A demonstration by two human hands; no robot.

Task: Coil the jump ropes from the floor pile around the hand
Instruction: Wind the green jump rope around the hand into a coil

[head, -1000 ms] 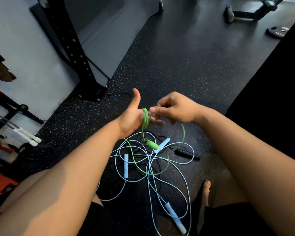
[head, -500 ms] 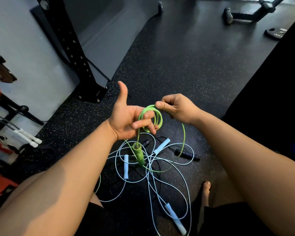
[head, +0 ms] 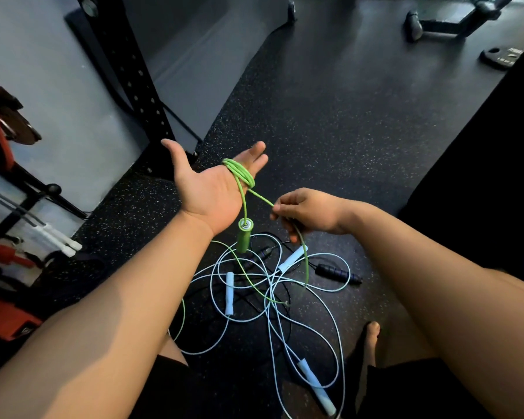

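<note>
Left hand (head: 206,189): we are holding it palm up, fingers (head: 256,157) stretched straight and close together, thumb spread wide. The fingers are clasping nothing.

Green jump rope (head: 239,173): it is sitting in several turns around the base of those four fingers, the loops lying tight against one another and slanting across the top of the palm. One strand is dropping from the turns past the heel of the palm. The green handle (head: 243,237) is hanging at its end, beside the wrist and well below the fingertips.

Right hand (head: 309,211): we are pinching a second strand between thumb and forefinger, with the remaining fingers curled under. This strand is running taut from the little-finger side of the turns to the pinch, which is sitting near the left fingers and lower in the view. Beyond the right fingers the green cord is falling in a slack curve into the pile (head: 270,297) on the speckled black floor (head: 330,131).

The pile is lying beneath both sets of fingers, well apart from them. Pale blue jump ropes (head: 229,293) are looping over one another there, and three pale blue handles are showing. A black handle (head: 335,272) is lying under the right fingers' side of the tangle, and a loose green strand is crossing the middle.

A black rack upright (head: 124,65) is standing beyond the left thumb. A bare foot (head: 371,337) is resting on the floor, nearer to us than the right fingers.
</note>
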